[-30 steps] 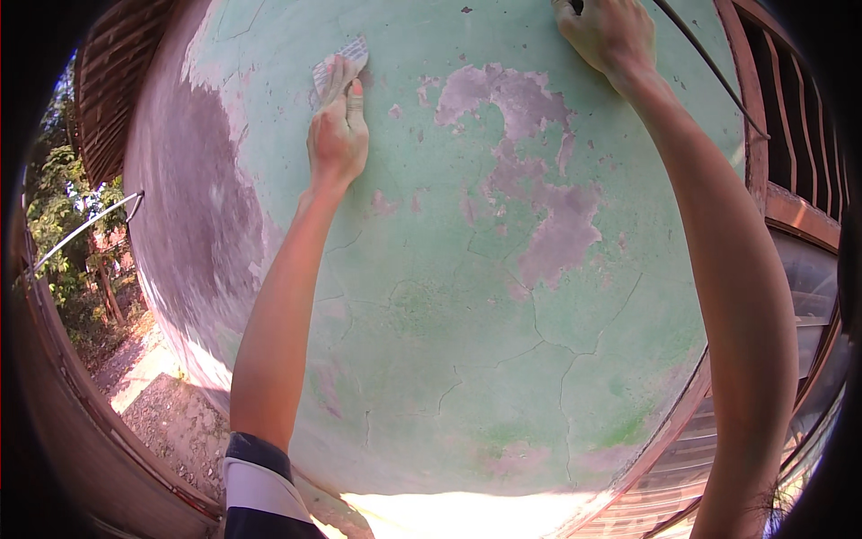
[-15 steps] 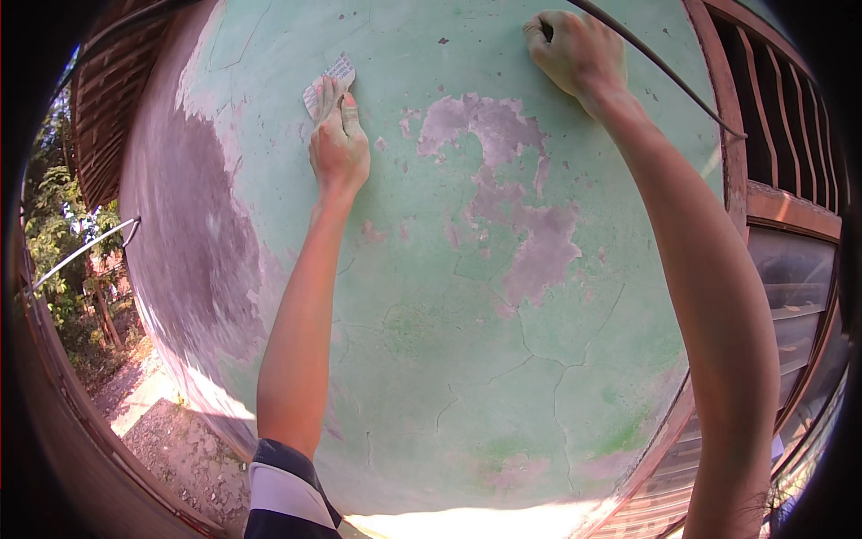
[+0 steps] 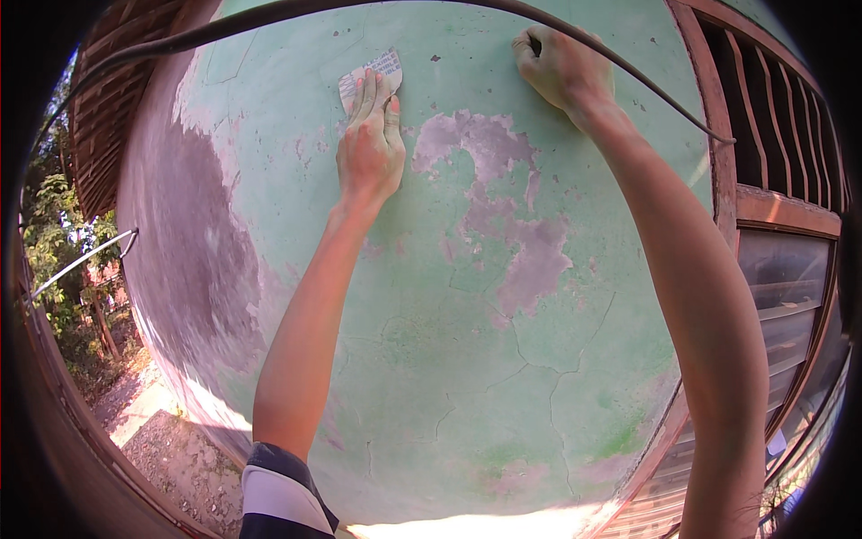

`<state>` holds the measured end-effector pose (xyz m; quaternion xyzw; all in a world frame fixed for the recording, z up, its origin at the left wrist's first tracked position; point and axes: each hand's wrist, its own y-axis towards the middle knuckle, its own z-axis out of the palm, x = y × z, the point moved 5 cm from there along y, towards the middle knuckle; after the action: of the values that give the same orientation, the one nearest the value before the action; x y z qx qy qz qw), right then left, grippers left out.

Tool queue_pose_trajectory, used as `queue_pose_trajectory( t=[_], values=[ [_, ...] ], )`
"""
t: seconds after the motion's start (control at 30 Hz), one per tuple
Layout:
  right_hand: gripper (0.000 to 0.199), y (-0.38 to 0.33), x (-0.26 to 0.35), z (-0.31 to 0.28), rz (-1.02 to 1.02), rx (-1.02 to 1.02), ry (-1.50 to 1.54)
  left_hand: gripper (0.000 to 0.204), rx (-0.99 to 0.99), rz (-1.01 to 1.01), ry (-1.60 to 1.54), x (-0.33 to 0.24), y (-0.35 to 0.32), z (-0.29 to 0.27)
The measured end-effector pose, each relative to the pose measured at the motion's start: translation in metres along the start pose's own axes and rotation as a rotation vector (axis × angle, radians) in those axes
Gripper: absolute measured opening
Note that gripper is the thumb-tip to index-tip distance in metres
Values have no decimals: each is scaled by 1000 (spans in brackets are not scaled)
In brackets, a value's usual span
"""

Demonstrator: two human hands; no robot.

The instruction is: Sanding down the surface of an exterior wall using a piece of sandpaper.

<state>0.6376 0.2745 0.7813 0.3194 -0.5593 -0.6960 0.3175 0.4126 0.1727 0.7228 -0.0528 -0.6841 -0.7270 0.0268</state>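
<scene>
My left hand point(image 3: 370, 154) presses a piece of sandpaper point(image 3: 384, 69) with a pale, printed back against the green wall point(image 3: 422, 377). Its fingers lie together over the sheet, with the thumb at the lower right edge. Farther right and a little higher, my right hand point(image 3: 564, 74) rests against the wall in a loose fist. A dark hollow shows inside its curled fingers, and I see nothing in it. Between and below the hands, a bare greyish patch point(image 3: 534, 260) breaks the flaking green paint.
A dark cable point(image 3: 305, 9) arches across the top, passing in front of my right hand. At right stands a wooden window frame point(image 3: 786, 214) with bars point(image 3: 790, 117) and slats below. A larger bare area point(image 3: 193, 216) covers the wall's left side. Rubble ground point(image 3: 180, 467) lies lower left.
My left hand has slid the sandpaper to the right along the wall. The right fist stays at about the same spot. The cable now spans more of the top of the view.
</scene>
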Motion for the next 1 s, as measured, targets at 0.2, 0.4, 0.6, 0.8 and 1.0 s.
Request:
queue_pose_trajectory(
  t=[0.2, 0.4, 0.6, 0.8, 1.0],
  values=[
    [26, -3, -6, 5, -87, -100, -16, 46, 104, 233, 25, -16, -72, 8],
    [27, 2, -3, 2, -58, -87, -3, 42, -66, 126, 28, -15, 17, 12],
    [30, -6, -19, -7, -24, 72, 18, 46, 21, 294, 9, -27, -25, 28],
    [25, -7, -20, -13, -136, -21, 7, 45, -91, 172, 50, -26, 81, 32],
    [33, -11, -30, -15, -168, -150, 11, 41, -43, 355, 47, -41, 19, 31]
  ],
)
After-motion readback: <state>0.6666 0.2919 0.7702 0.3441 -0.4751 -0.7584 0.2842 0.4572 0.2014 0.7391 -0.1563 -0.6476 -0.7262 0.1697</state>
